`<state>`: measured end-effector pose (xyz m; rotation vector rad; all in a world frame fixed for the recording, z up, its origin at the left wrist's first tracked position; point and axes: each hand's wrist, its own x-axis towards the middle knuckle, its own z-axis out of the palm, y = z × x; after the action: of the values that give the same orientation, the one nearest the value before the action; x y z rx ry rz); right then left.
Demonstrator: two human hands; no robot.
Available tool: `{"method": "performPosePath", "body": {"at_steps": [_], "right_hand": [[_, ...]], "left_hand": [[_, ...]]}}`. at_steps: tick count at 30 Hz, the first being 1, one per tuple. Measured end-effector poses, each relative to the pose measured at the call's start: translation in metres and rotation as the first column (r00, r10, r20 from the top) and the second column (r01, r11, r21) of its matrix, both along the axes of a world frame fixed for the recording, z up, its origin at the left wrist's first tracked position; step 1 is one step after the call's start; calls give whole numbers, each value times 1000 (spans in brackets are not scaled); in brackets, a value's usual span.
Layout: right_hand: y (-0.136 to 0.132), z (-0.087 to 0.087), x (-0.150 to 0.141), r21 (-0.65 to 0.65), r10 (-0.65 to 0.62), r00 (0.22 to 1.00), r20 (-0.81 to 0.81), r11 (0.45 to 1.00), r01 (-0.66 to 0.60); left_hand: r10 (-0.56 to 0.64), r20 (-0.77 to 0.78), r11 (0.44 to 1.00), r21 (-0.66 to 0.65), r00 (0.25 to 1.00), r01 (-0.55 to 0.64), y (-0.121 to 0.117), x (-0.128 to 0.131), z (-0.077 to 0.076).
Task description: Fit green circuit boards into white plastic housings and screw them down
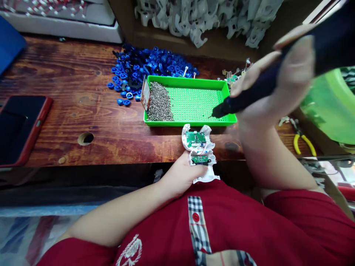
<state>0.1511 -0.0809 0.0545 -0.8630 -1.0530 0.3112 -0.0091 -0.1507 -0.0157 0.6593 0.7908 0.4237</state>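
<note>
My left hand is closed around a white plastic housing near the table's front edge, thumb across its lower part. Green circuit boards and thin wires show inside the housing. Raised on the right, my right hand wraps round a black electric screwdriver, whose thin bit points down and left over the green tray. Small metal screws lie heaped in the tray's left end. Whether a screw sits on the bit is too small to tell.
Behind the tray lies a pile of blue plastic parts. A phone rests at the left, yellow-handled pliers at the right. White plastic shells fill a box at the back. A green container stands far right. The tabletop has a round hole.
</note>
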Motion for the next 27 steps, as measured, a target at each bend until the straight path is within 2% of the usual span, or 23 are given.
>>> {"method": "performPosePath", "body": {"at_steps": [2, 4, 7, 15, 24, 26, 27], "right_hand": [[24, -16, 3, 63, -37, 999, 35, 997, 34], [38, -27, 6, 48, -9, 997, 78, 999, 5], [42, -35, 6, -20, 54, 993, 102, 998, -53], [26, -26, -3, -173, 100, 992, 82, 981, -85], [30, -30, -1, -56, 155, 986, 67, 987, -151], [26, -28, 0, -101, 173, 983, 62, 981, -166], [23, -26, 2, -169, 204, 977, 63, 967, -191]], "left_hand": [[1, 15, 1000, -10, 1000, 0, 0, 1, 0], [-10, 22, 1000, -13, 1000, 10, 0, 1, 0], [-25, 18, 1000, -13, 1000, 25, 1, 0, -1], [-45, 19, 999, 16, 999, 45, 2, 0, -3], [-54, 22, 998, 23, 998, 54, 2, -1, -5], [-54, 36, 998, 30, 998, 53, 2, -1, -6], [-54, 42, 998, 33, 998, 53, 2, -1, -5]]}}
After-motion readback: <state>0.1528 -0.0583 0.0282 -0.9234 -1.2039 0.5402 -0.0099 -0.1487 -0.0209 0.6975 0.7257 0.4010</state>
